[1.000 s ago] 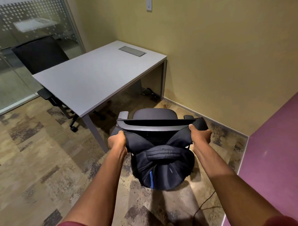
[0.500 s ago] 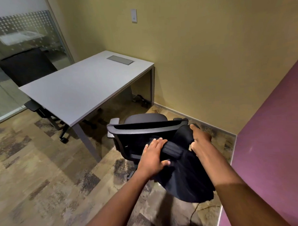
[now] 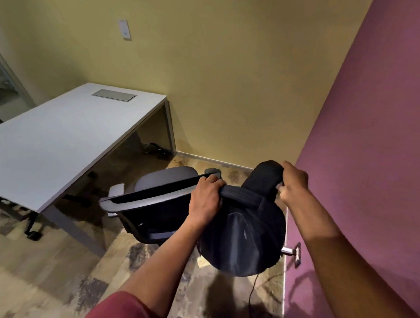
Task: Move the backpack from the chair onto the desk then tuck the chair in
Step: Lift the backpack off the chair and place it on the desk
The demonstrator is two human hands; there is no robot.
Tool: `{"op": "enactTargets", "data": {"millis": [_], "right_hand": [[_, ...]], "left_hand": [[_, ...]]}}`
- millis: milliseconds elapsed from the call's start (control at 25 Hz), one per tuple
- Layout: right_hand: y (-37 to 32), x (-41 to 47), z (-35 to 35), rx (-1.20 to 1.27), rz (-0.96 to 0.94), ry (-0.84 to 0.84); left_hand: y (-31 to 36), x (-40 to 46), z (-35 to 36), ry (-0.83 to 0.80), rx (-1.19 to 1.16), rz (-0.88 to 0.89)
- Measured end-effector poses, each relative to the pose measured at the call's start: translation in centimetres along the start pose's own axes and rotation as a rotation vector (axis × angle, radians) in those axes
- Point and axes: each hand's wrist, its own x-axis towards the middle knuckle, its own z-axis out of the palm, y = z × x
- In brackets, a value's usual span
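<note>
The bench (image 3: 61,145) top is bare except for a flat grey plate (image 3: 114,95) near its far edge at 11 o'clock. The chair (image 3: 158,194) back stands between the hands and the bench. The purple wall (image 3: 370,153) is close at 3 o'clock, just beside the backpack (image 3: 242,241).

Small office, desk (image 3: 61,145), swivel chair (image 3: 155,191)

Left of my fingers (image 3: 206,190), the white tabletop (image 3: 60,142) shows only a grey cable hatch (image 3: 114,95); the chair (image 3: 158,198) stands on patterned floor (image 3: 53,271).
</note>
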Motion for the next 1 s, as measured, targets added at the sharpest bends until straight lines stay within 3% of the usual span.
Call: {"op": "enactTargets", "data": {"millis": [80, 120, 240, 280, 360, 520, 680, 760, 880, 1000], "right_hand": [[-0.7, 1.1, -1.9, -0.312, -0.203, 0.000], [-0.7, 1.3, -2.8, -0.443, -0.324, -0.083], [0.5, 1.5, -5.4, -0.619, -0.471, -0.559], [0.8, 1.8, -6.2, -0.730, -0.531, -0.630], [1.1, 3.2, -7.4, -0.927, -0.664, -0.580], [-0.7, 5.6, -7.9, -1.063, -0.852, -0.341], [-3.7, 8.3, -6.1, -0.954, -0.907, -0.272], [-5.3, 9.9, -4.9, -0.900, -0.914, -0.284], [-7.5, 12.4, -2.4, -0.850, -0.914, -0.308], [-9.1, 15.2, 0.4, -0.823, -0.917, -0.329]], "left_hand": [[1.8, 1.2, 0.2, 0.000, -0.017, 0.046], [2.7, 1.9, 0.2, 0.009, -0.031, 0.060], [4.6, 4.2, -0.4, 0.051, -0.078, 0.061], [5.0, 5.0, -0.6, 0.061, -0.079, 0.062], [5.6, 6.5, -0.9, 0.083, -0.082, 0.056], [6.7, 8.5, -0.8, 0.089, -0.091, 0.059], [6.9, 12.1, -0.8, 0.153, -0.171, 0.131], [5.4, 14.2, -0.4, 0.152, -0.324, 0.128], [1.8, 17.1, 1.0, -0.101, -0.680, -0.041], [-1.8, 21.2, 2.5, -0.217, -0.792, -0.109]]}}
